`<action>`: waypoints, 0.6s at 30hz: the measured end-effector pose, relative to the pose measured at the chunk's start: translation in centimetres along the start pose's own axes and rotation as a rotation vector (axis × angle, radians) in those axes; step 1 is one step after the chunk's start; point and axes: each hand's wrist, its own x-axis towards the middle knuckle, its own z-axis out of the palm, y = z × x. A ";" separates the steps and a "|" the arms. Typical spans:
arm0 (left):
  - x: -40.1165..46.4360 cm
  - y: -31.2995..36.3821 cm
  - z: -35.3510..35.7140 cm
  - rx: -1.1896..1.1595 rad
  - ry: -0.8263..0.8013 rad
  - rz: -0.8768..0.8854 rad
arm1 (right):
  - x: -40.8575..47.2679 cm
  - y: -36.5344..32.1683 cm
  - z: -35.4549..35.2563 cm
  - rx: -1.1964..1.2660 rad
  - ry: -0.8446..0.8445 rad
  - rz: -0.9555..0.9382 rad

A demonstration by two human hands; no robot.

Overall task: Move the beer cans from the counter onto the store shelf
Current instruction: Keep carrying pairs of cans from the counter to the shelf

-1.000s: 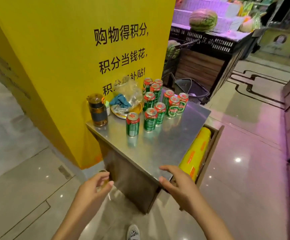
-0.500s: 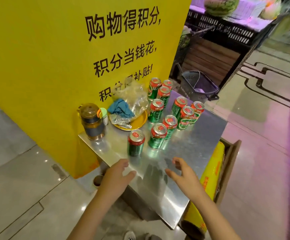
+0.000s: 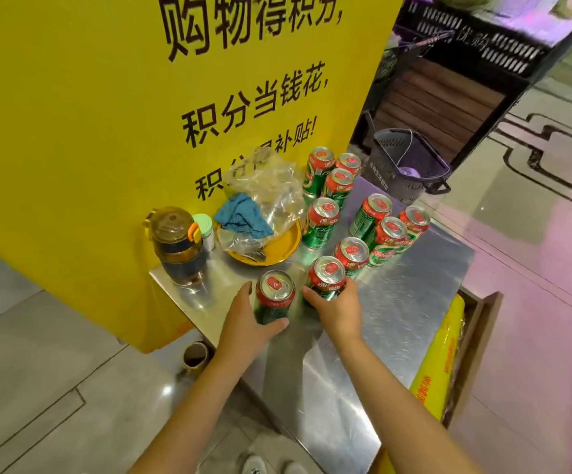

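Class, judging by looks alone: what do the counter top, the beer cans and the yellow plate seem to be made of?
Counter top: probably stainless steel, brushed; it shows blurry reflections and fine scratches.
Beer cans: likely aluminium, with bare silvery lids and glossy printed green-red sides.
Yellow plate: smooth and glossy, perhaps plastic or enamelled metal; unclear.

Green, red-topped beer cans (image 3: 353, 258); yellow plate (image 3: 277, 246)

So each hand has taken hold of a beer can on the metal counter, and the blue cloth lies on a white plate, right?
Not quite. In the head view the blue cloth lies on a yellow plate, not a white one. The rest holds: left hand and right hand each grip a can on the metal counter.
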 end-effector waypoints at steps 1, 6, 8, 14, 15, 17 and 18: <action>0.2 0.1 0.2 -0.027 0.002 0.014 | 0.2 0.0 0.1 0.002 0.011 -0.004; 0.7 0.7 1.1 -0.127 0.041 0.051 | 0.9 0.5 -0.7 -0.080 0.003 -0.068; 0.5 0.9 1.1 -0.119 0.083 0.043 | 0.6 0.9 -1.3 -0.114 -0.024 -0.128; -2.3 0.9 1.1 -0.104 0.173 -0.043 | -1.1 2.9 -3.2 -0.092 -0.090 -0.248; -3.2 0.9 1.1 -0.119 0.184 -0.058 | -1.3 3.2 -3.5 -0.082 -0.102 -0.256; -5.3 0.7 1.0 -0.161 0.207 -0.085 | -1.9 3.9 -4.2 -0.094 -0.135 -0.254; -6.5 0.6 0.8 -0.183 0.216 -0.091 | -2.3 4.2 -4.6 -0.103 -0.156 -0.256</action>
